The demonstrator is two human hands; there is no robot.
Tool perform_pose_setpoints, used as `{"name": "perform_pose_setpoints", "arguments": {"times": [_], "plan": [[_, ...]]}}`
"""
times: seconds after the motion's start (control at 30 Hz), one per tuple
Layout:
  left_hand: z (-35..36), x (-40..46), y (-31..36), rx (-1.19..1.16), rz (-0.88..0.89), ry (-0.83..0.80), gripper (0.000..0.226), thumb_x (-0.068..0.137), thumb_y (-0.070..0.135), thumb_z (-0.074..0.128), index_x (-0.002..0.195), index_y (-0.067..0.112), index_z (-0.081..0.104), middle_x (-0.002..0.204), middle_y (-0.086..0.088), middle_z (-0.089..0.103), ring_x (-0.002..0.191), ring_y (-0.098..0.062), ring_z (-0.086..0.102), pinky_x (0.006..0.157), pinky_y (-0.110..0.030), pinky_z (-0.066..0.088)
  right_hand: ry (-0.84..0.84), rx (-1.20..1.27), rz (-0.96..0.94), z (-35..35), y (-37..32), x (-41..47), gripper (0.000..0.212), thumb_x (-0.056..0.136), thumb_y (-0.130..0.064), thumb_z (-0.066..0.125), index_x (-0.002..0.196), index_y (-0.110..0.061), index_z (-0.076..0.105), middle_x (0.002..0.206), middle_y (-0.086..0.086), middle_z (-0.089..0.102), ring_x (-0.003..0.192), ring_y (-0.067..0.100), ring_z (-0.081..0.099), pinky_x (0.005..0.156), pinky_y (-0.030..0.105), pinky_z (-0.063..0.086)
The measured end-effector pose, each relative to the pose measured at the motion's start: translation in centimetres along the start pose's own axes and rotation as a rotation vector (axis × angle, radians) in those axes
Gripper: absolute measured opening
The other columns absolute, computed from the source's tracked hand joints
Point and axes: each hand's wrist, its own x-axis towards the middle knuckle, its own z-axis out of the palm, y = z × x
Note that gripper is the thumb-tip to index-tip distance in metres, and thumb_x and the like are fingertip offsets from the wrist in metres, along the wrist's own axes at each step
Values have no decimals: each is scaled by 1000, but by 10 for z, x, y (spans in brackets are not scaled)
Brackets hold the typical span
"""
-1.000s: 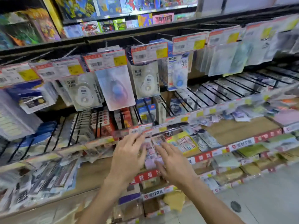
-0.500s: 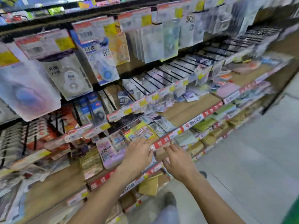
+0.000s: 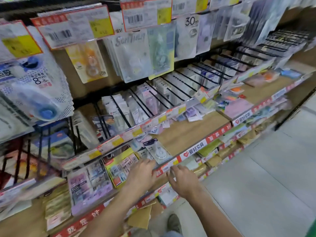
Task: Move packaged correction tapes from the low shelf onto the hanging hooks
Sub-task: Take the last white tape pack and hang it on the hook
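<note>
While the view has swung rightward along the aisle since half a second ago, both hands have stayed low at the front of the wooden shelf (image 3: pixel 191 132). The left hand (image 3: pixel 142 175) reaches forward with straight, relaxed fingers, its fingertips (image 3: pixel 150 162) touching the lower edge of a packaged correction tape (image 3: pixel 158 150) that lies flat on the shelf just ahead of them. A second pack (image 3: pixel 144 153) lies partly under it, to the left of those fingertips. The right hand (image 3: pixel 183 181) hovers beside the left, fingers loosely spread and holding nothing, just below the red and white price strip (image 3: pixel 195 149).

Above the hands, black wire hooks (image 3: pixel 172 89) slope outward with small packs racked on them, and higher still larger blister packs (image 3: pixel 131 55) hang behind barcode labels (image 3: pixel 145 13). To the right of the hands lies pale grey floor (image 3: pixel 265 177); a shoe (image 3: pixel 173 223) shows below the right wrist.

The shelf ends are smeared by motion blur, the print on most packs is unreadable, and the leftmost hanging packs are cut by the frame edge.
</note>
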Motion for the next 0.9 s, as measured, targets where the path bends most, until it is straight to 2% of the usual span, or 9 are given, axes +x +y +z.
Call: {"name": "perform_pose_setpoints", "arguments": {"times": [0.23,0.37,0.43,0.5,0.57,0.67,0.8,0.9], "plan": [[15,48,-3,-41,-102,-73,38,100,30,51,137,21,55,139,0,56,128,-19,50,110,-35,39,-128,39,-24,0,21,68,41,101,-37,44,134,-13,53,132,10,59,119,30,57,96,36,45],[23,63,-7,-43,-153,-112,41,99,30,54,140,24,53,151,-1,47,137,-22,44,118,-40,33,-153,55,-46,7,29,101,34,101,-35,47,123,-12,57,121,11,62,112,31,59,89,37,47],[24,63,-9,-17,-164,-109,43,100,28,53,143,23,50,156,-1,40,141,-22,41,120,-39,29,-142,60,-49,10,29,116,35,101,-37,45,124,-12,57,120,11,62,112,31,59,90,37,48],[24,65,-11,-8,-169,-92,43,99,24,52,142,20,52,154,-1,43,138,-22,43,118,-36,30,-119,93,-36,12,29,129,41,102,-39,44,133,-13,51,123,11,59,117,31,57,93,38,48],[24,65,-12,-4,-193,-96,40,98,23,51,137,18,56,147,-2,51,132,-22,48,114,-34,34,-101,141,12,16,29,139,53,103,-45,40,146,-14,38,130,14,54,123,33,51,96,41,46],[27,62,-13,-13,-237,-113,36,98,25,52,132,18,60,143,-2,54,129,-21,50,115,-34,35,-104,174,132,28,27,151,70,101,-58,36,153,-12,24,142,18,46,131,35,43,101,43,42],[28,59,-11,-14,-309,-125,34,98,22,51,131,19,61,137,-1,58,125,-19,52,110,-33,38,-190,105,173,36,17,164,70,98,-60,43,150,-16,29,150,16,38,139,33,34,106,47,37],[30,60,-6,-17,-387,-170,35,98,23,52,132,19,58,141,-3,55,132,-23,48,113,-37,35,-203,11,149,37,14,168,67,98,-60,41,150,-20,29,146,18,43,134,36,39,107,47,32]]}}
